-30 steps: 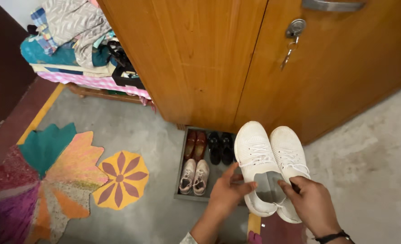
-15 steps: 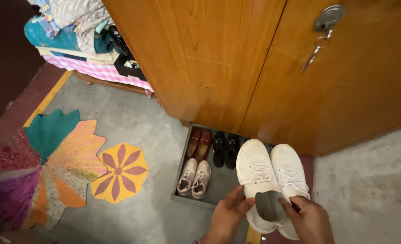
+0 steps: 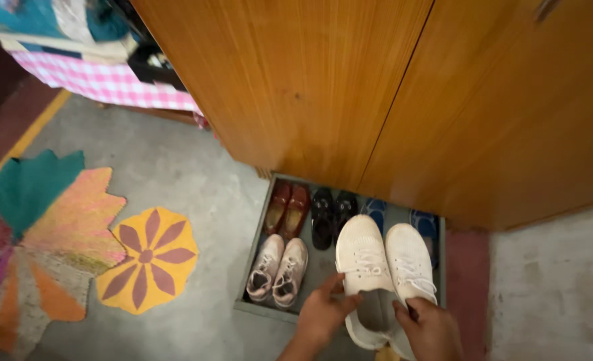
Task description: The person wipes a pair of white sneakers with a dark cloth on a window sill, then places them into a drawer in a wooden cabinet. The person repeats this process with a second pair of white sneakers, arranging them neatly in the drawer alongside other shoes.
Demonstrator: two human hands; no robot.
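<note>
A pair of white lace-up sneakers (image 3: 377, 267) is held side by side over the right part of a grey floor tray (image 3: 253, 251). My left hand (image 3: 323, 313) grips the heel rim of the left sneaker. My right hand (image 3: 430, 329) grips the heel of the right sneaker. In the tray lie a pair of pale pink sneakers (image 3: 278, 270), a pair of brown-red shoes (image 3: 288, 207), a pair of black shoes (image 3: 328, 215) and blue footwear (image 3: 425, 227) partly hidden behind the white pair.
A wooden cupboard (image 3: 350, 93) rises just behind the tray. Flower-shaped colourful mats (image 3: 146, 257) lie on the grey floor at left. A pink checked cloth (image 3: 102, 80) with piled fabrics hangs at the upper left.
The view has tilted down and closer to the tray. The white sneakers have come lower over its right part, still in both hands. Blue footwear now shows behind them.
</note>
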